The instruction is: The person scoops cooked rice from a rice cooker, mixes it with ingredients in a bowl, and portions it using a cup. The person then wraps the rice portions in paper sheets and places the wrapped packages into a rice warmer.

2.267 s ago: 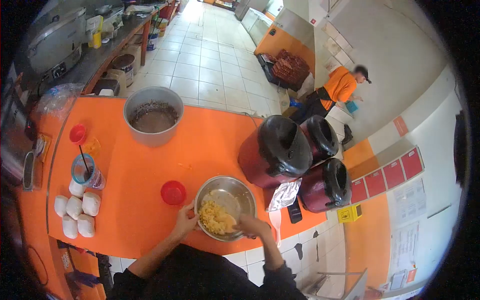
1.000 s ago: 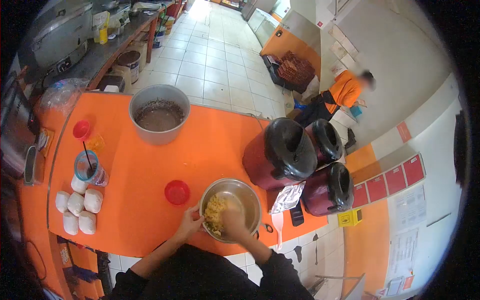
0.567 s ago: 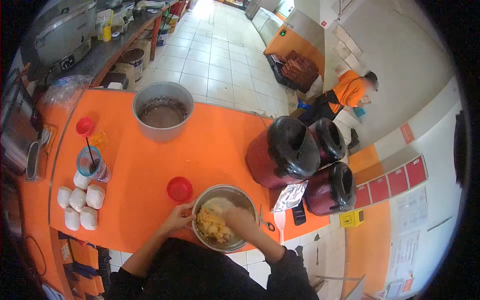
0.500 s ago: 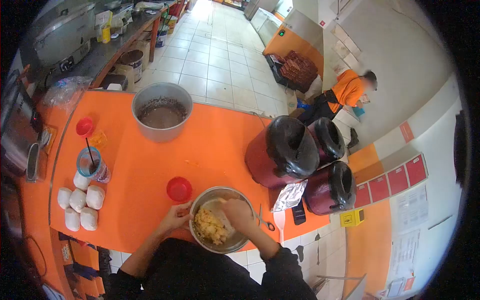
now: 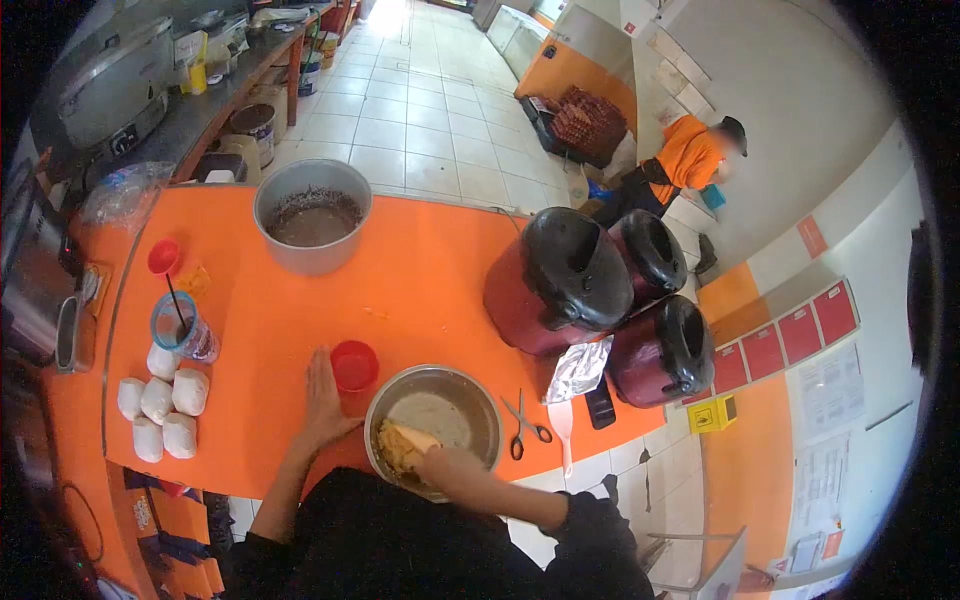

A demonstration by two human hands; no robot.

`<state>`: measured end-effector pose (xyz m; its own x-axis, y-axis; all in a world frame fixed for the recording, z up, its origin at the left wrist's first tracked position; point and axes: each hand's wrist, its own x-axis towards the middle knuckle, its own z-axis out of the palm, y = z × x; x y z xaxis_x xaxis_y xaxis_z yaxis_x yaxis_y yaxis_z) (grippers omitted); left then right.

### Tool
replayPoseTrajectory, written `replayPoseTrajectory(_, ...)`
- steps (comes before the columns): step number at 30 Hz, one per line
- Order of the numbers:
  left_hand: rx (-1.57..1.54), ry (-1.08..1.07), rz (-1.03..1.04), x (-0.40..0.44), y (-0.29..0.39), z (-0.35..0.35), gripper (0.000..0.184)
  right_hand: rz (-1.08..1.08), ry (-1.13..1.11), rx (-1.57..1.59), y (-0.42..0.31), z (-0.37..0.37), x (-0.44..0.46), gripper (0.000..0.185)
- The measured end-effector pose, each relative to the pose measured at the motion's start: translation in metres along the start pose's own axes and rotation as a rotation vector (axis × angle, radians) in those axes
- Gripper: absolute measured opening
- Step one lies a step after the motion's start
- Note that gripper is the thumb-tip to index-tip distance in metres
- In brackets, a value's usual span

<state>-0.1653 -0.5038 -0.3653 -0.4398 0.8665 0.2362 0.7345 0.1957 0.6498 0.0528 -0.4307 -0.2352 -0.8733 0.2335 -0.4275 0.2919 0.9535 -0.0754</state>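
A steel bowl (image 5: 482, 400) stands near the table's front edge, with a yellow crumbly mixture (image 5: 396, 452) gathered at its lower left. Inside it, my right hand (image 5: 447, 468) is closed on a pale flat tool (image 5: 412, 436) that presses against the mixture. My left hand (image 5: 325, 405) is off the bowl, its fingers stretched out on the table beside a small red bowl (image 5: 354, 366). Scissors (image 5: 525, 425) lie to the right of the steel bowl, beside a pale pink spatula (image 5: 563, 430).
A deep metal pot (image 5: 312, 225) stands at the back. Dark red containers (image 5: 550, 285) with black lids, foil (image 5: 580, 370) and a phone (image 5: 600, 405) are at the right. White wrapped balls (image 5: 156, 400) and a cup (image 5: 190, 335) are left. A person (image 5: 680, 160) stands beyond.
My left hand has let go of the bowl's rim and moved left onto the table. My right hand has moved down and left in the bowl, and the mixture is pushed to the lower left.
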Motion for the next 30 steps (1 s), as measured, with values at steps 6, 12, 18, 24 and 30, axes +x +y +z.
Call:
replayPoseTrajectory(6,-0.419,0.148,-0.196,0.011,-0.006,0.043,0.119,0.084,-0.032,0.126,0.023,0.029,-0.001,0.015)
replayPoseTrajectory(12,-0.628,0.472,-0.394,-0.011,-0.015,0.064,0.101,0.232,-0.041,0.495,0.102,0.01,-0.05,0.027)
replayPoseTrajectory(18,-0.862,0.6,-0.441,-0.038,-0.001,0.067,0.09,0.352,-0.091,0.759,0.108,0.091,-0.029,0.03)
replayPoseTrajectory(24,-1.118,0.557,-0.479,-0.038,0.031,0.068,0.087,0.379,-0.033,0.591,0.062,0.061,-0.001,0.036)
replayPoseTrajectory(30,-1.305,0.474,-0.445,-0.017,0.063,0.061,0.086,0.368,0.037,0.54,0.046,0.023,0.014,0.035)
